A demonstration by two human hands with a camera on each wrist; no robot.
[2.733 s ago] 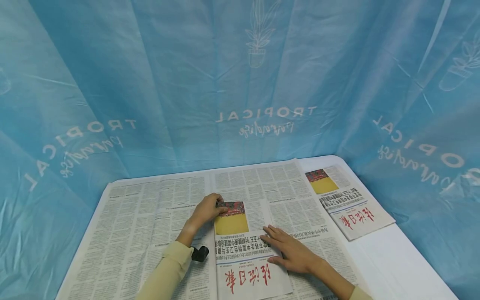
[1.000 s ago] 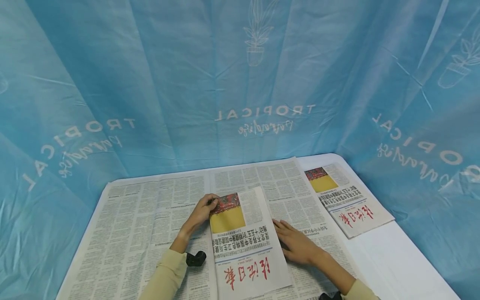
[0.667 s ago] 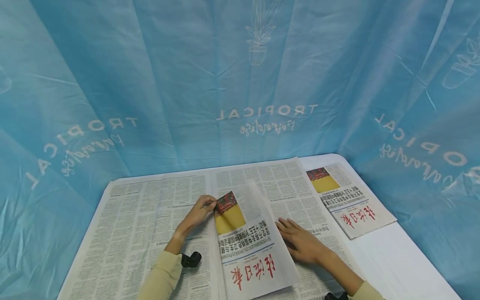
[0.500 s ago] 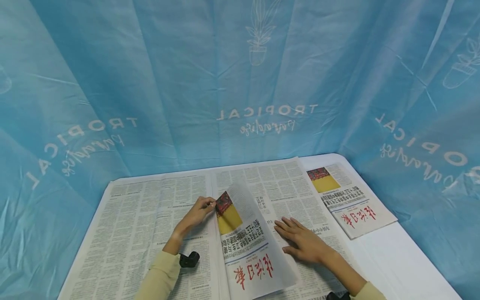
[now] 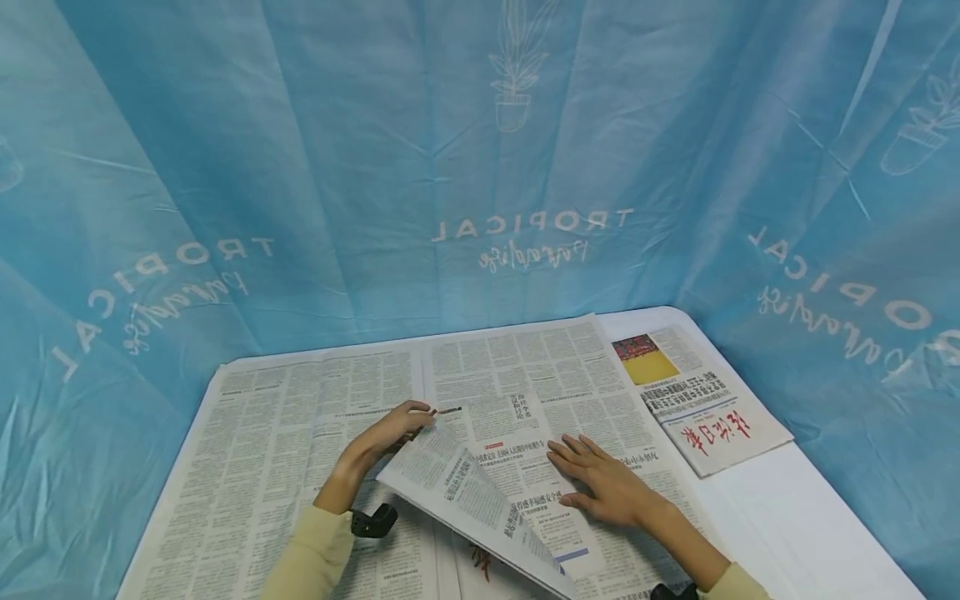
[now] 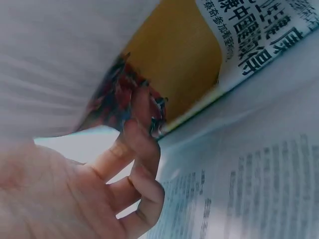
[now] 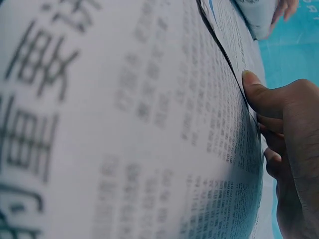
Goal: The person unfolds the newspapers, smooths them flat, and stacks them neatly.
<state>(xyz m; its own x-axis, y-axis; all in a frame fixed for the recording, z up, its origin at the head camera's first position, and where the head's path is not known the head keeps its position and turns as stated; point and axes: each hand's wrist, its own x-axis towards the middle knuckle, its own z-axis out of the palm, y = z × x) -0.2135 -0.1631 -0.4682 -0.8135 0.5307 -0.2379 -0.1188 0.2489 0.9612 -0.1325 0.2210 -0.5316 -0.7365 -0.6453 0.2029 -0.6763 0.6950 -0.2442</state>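
Observation:
My left hand point(image 5: 386, 433) grips the far left corner of a folded newspaper point(image 5: 472, 500) whose upper leaf is raised and bent over to the left. In the left wrist view, curled fingers point(image 6: 142, 154) touch its red and yellow picture point(image 6: 174, 59); the thumb is hidden. My right hand point(image 5: 603, 483) rests with extended fingers on the printed sheets just right of the lifted leaf. The right wrist view has that hand point(image 7: 299, 134) at the edge of the paper, its thumb on the print. Part of the red title shows beneath the raised leaf.
Large spread newspaper sheets point(image 5: 270, 467) cover most of the white table point(image 5: 810, 525). Another folded newspaper point(image 5: 705, 437) with the same picture and red title lies at the right. Blue curtains point(image 5: 375, 183) hang close behind and at both sides.
My left hand has lifted the newspaper's front leaf and turned it over leftward, so inner print now shows. My right hand has moved off the folded newspaper's right edge and stays nearly still.

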